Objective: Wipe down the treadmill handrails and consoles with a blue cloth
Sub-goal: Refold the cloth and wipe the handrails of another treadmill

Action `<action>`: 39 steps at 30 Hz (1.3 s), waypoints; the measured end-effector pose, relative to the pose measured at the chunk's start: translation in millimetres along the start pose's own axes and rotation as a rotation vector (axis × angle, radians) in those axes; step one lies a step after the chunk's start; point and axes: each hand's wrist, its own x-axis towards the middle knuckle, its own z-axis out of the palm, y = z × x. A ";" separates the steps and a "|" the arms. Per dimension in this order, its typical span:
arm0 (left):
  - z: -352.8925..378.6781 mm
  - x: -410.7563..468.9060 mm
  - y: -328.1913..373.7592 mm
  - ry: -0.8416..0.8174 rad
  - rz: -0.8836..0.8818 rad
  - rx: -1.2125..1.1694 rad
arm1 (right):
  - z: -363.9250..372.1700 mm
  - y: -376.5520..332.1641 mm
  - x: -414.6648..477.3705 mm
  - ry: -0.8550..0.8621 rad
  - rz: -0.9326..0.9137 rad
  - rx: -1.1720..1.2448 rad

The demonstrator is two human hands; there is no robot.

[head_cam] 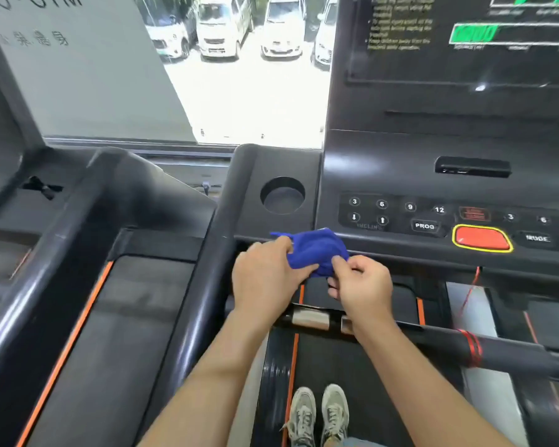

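Note:
A bunched blue cloth sits between both hands, just in front of the console's lower edge. My left hand grips its left side with thumb and fingers curled into the fabric. My right hand pinches its right side. The black console rises ahead to the right, with a button panel, a red stop button and a display above. The left handrail runs down past my left forearm. A front grip bar with silver sensors crosses under my wrists.
A round cup holder lies left of the buttons. A red safety cord hangs to the bar at right. A neighbouring treadmill stands at left. My shoes are on the belt. A window ahead shows parked cars.

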 end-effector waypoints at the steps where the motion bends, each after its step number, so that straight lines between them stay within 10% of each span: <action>1: -11.7 1.4 -23.1 0.023 -0.056 0.021 | 21.7 -7.5 -6.7 -0.047 -0.026 -0.063; 8: -64.4 -47.4 -96.6 0.049 0.031 0.025 | 80.2 -46.3 -38.0 -0.339 -0.196 -0.296; 12: -55.1 -91.6 -93.4 -0.129 0.223 0.185 | 33.9 -46.7 -39.2 -0.437 -0.298 -0.836; 24: -36.8 -82.5 -91.6 -0.029 0.229 -0.063 | 51.6 -34.8 -55.9 -0.807 -0.535 -1.143; 32: -15.5 -71.9 -74.6 -0.118 0.449 0.098 | -52.6 -48.1 -46.0 -0.715 -0.453 -1.404; 39: -25.2 -79.1 -94.1 0.032 0.291 0.086 | 69.9 -17.1 -73.6 -0.653 -0.794 -1.287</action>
